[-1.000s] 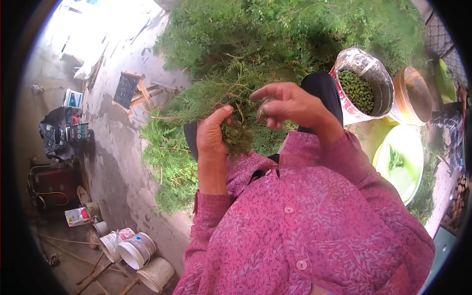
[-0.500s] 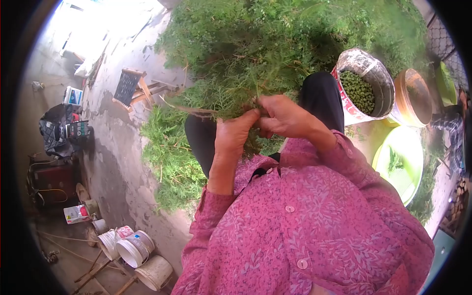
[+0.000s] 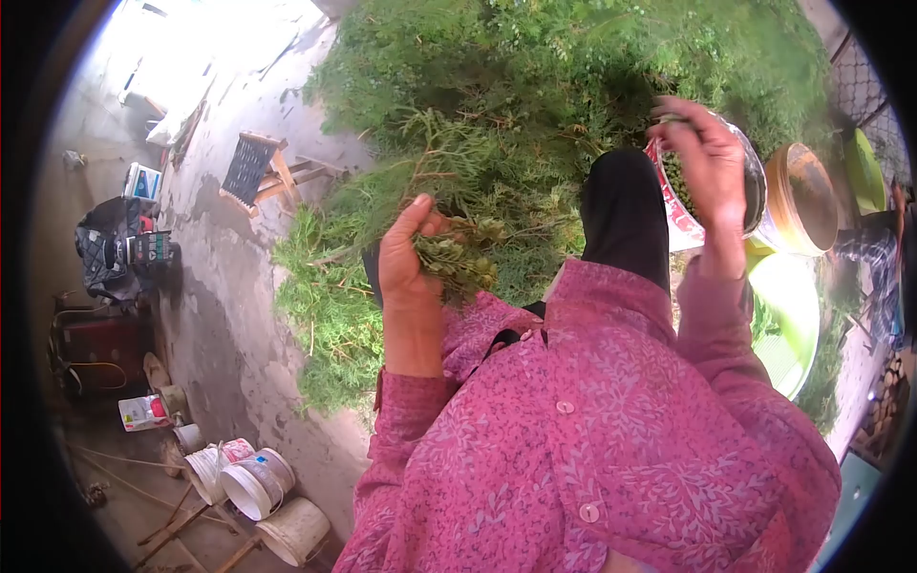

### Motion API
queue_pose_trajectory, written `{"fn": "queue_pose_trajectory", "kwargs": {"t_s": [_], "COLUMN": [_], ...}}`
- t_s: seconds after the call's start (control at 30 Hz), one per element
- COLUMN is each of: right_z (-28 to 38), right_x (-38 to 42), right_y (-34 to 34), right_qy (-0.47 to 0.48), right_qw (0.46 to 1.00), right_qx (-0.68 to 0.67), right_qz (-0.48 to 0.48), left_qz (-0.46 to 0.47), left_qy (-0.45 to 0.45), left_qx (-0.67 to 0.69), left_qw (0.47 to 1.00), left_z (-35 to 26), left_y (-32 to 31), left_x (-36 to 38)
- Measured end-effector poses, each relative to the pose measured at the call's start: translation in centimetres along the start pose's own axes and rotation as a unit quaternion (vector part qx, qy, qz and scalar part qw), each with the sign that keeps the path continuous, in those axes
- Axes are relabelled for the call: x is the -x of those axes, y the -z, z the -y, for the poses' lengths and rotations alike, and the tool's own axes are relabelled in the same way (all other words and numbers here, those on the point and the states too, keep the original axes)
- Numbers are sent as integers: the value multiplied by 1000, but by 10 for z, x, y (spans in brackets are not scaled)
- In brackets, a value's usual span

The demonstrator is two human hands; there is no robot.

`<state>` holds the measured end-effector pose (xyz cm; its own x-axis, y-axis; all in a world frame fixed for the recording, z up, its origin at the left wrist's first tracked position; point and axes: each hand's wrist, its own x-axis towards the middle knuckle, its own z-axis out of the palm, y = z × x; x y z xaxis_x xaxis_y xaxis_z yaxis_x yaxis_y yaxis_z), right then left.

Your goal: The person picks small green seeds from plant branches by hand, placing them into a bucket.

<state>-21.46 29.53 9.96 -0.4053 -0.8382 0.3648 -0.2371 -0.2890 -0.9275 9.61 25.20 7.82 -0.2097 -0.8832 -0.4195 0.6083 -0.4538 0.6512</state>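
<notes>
My left hand [image 3: 409,253] is closed around a cypress branch [image 3: 435,177], whose feathery green sprays stick up past the thumb and hang beside the palm over my lap. Over the rim of a white and red bucket [image 3: 683,227] is my right hand [image 3: 709,162], its fingers bent and slightly blurred. Something small and dark shows between those fingertips; I cannot tell what it is. Inside the bucket lie small green cones [image 3: 676,181], mostly hidden by the hand. A large heap of cypress branches [image 3: 564,86] spreads in front of my knees.
Right of the bucket stand an orange-tan bucket [image 3: 814,201] and a light green basin [image 3: 798,334] with some greenery. To the left are a low folding stool [image 3: 250,172] and several white buckets [image 3: 250,492] on the concrete floor. Another person's checked sleeve [image 3: 874,267] shows at far right.
My hands have moved apart. The right has left the branch and swung right to the bucket; the left has shifted slightly left with the branch in its grip.
</notes>
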Motion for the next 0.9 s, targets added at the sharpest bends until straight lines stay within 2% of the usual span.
{"fn": "queue_pose_trajectory", "kwargs": {"t_s": [0.03,0.07,0.1,0.17,0.2,0.23,0.27,0.3,0.37,0.43,0.47,0.5,0.6,0.83,0.9], "right_z": [-22,-51,-69,-100,-91,-72,-55,-43,-11,20,11,7,5,5,1], "right_x": [-6,-9,-9,3,3,8,14,18,26,37,46,49,55,64,65], "right_y": [24,45,67,90,84,70,53,31,-18,-54,-74,-86,-108,-118,-120], "right_qy": [-25,16,61,29,33,-81,-193,-156,-150,-148,-62,-60,59,81,131], "right_qw": [995,967,858,764,764,890,956,980,978,952,961,960,960,962,956], "right_qx": [78,232,502,641,641,446,221,114,-42,0,-54,-56,11,43,80], "right_qz": [-56,-108,-89,-72,-71,-41,-12,38,141,270,265,267,275,257,251], "left_qz": [2,-15,-32,-22,-16,-19,-12,-2,-12,-26,-11,4,16,51,37], "left_qy": [0,0,1,1,-2,-1,4,8,6,1,5,7,10,28,34], "left_qx": [2,13,25,37,45,45,52,57,39,25,37,49,79,121,119], "left_qw": [1000,1000,999,999,999,999,999,998,999,999,999,999,997,991,992], "left_z": [-3,-5,-5,-5,-5,-4,-3,-3,0,1,1,1,0,3,2], "left_y": [-3,-4,-5,-6,-6,-6,-8,-12,-19,-21,-20,-18,-19,-12,-15], "left_x": [1,2,3,2,2,3,3,2,3,4,4,4,9,4,6]}}
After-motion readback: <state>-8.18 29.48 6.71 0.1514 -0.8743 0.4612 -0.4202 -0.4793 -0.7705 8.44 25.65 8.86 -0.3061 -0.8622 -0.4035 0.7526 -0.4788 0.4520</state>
